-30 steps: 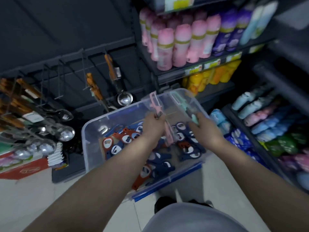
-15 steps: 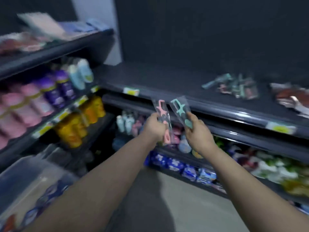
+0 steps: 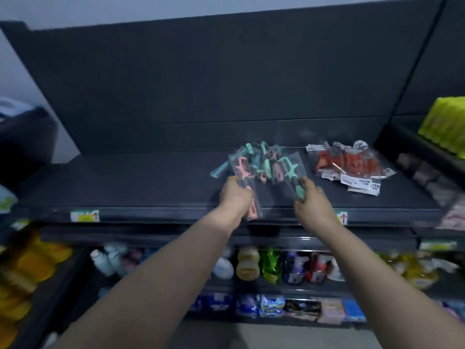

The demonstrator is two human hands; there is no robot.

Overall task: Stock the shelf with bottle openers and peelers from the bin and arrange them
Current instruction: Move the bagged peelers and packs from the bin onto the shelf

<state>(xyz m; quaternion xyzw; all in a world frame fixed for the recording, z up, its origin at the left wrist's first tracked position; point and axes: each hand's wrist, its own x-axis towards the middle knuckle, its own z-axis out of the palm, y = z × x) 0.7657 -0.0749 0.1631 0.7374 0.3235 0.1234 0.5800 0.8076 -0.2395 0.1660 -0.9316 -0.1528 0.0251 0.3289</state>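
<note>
My left hand (image 3: pixel 236 195) grips a pink peeler (image 3: pixel 242 170) in a clear sleeve. My right hand (image 3: pixel 312 201) grips a teal peeler (image 3: pixel 292 172), also in a clear sleeve. Both are held over the front of the dark shelf (image 3: pixel 125 182), just in front of a loose pile of packaged pink and teal peelers (image 3: pixel 264 159). To the right of that pile lie several red packaged items (image 3: pixel 349 163) with white labels; I cannot tell what they are. The bin is out of view.
A dark back panel (image 3: pixel 201 79) rises behind the shelf. Price tags (image 3: pixel 84 216) sit on the shelf's front edge. Bottles and packets (image 3: pixel 271 267) fill the lower shelves. Yellow packs (image 3: pixel 445 124) stand on the shelf at the far right.
The view swung from the bin on the floor up to the dark shelf. Both hands carried the peelers from the bin to just in front of the peeler pile.
</note>
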